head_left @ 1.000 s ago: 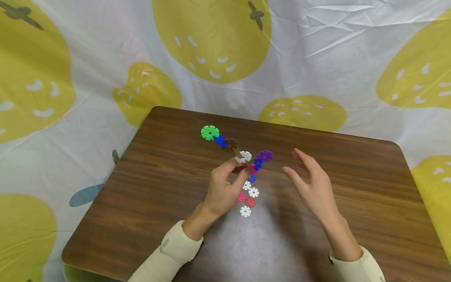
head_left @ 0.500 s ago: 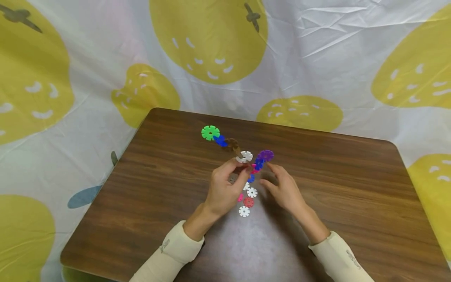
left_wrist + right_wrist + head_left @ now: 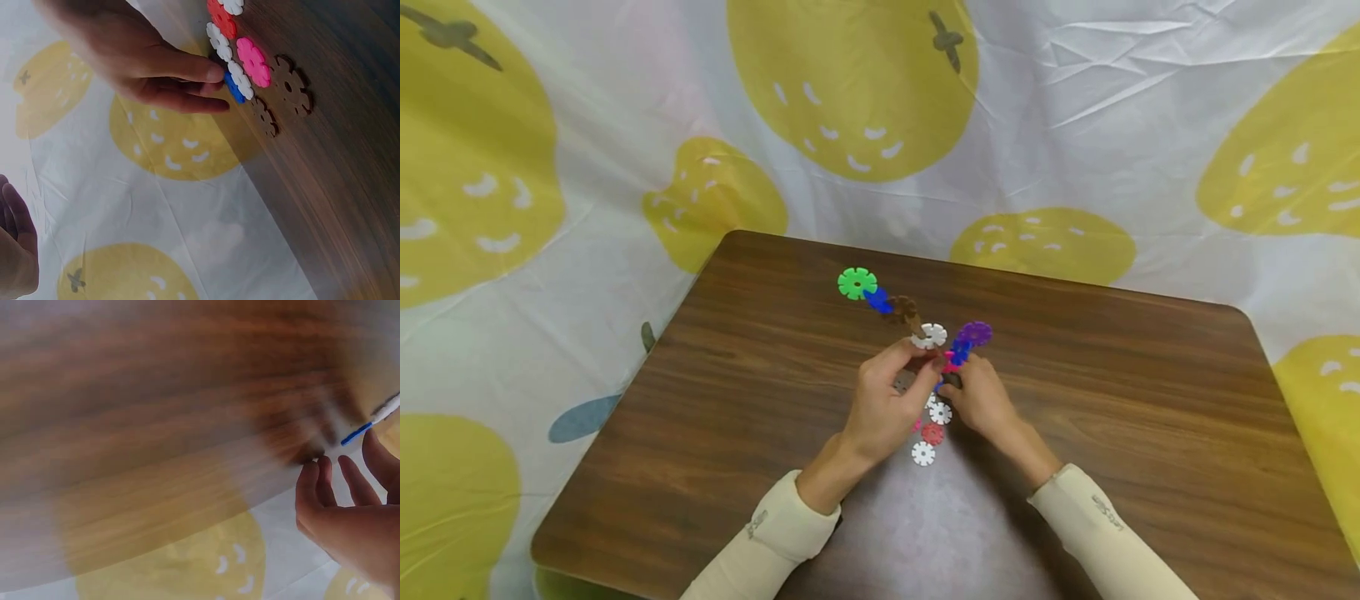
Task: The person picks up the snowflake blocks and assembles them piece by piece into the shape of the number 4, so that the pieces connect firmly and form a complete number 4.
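Note:
In the head view my left hand pinches a chain of interlocking plastic snowflake discs. One arm runs up-left through a white disc, brown discs and a blue one to a green disc. Right of the fingertips, pink and blue discs lead to a purple disc. My right hand reaches beneath that side. In the left wrist view its thumb and fingers are around the edge of a loose blue disc on the table. The right wrist view shows the blue disc at the thumb, fingers loosely bent.
Loose discs lie on the wooden table below the hands: white ones, a red one, a pink one and brown ones. A fabric backdrop with yellow fruit shapes stands behind the table.
My right hand has moved left and down, from well right of the chain to the loose blue disc. My left hand keeps its pinch on the chain, nearly still.

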The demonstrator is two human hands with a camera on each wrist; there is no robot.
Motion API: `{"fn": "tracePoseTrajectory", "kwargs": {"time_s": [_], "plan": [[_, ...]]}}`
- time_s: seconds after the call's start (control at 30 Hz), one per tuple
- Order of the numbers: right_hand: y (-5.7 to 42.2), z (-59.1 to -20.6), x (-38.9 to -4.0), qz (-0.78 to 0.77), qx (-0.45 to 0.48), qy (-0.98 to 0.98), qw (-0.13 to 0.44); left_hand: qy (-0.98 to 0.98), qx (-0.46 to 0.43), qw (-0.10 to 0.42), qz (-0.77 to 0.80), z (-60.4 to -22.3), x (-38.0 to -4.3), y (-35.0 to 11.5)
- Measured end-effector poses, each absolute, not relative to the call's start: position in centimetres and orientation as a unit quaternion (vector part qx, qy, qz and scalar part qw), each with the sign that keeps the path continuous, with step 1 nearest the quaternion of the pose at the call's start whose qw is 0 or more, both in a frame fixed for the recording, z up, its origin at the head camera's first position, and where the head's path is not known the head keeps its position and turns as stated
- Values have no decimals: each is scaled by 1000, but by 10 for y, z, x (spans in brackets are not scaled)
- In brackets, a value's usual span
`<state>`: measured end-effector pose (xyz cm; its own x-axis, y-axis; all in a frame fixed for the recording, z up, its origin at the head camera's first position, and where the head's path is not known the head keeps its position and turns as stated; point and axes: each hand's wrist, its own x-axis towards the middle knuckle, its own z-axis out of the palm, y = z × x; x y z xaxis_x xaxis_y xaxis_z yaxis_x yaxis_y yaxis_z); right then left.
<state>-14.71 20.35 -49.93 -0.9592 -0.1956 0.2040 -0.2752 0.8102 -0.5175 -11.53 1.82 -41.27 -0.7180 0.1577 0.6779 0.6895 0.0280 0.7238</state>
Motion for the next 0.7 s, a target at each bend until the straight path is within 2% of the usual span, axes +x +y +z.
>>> {"fn": "tracePoseTrajectory", "kwargs": {"time_s": [0.17, 0.3, 0.53, 0.7], "plan": [[197, -502, -151, 249, 139, -955, 85, -684, -312, 219, -622, -413, -116, 15], [196, -499, -150, 263, 129, -954, 72, -685, -311, 219, -622, -413, -116, 14], [203, -486, -143, 319, 54, -946, 28, -685, -317, 219, -618, -415, -117, 14], [209, -467, -138, 346, 34, -936, 47, -686, -323, 226, -611, -415, -119, 14]]}}
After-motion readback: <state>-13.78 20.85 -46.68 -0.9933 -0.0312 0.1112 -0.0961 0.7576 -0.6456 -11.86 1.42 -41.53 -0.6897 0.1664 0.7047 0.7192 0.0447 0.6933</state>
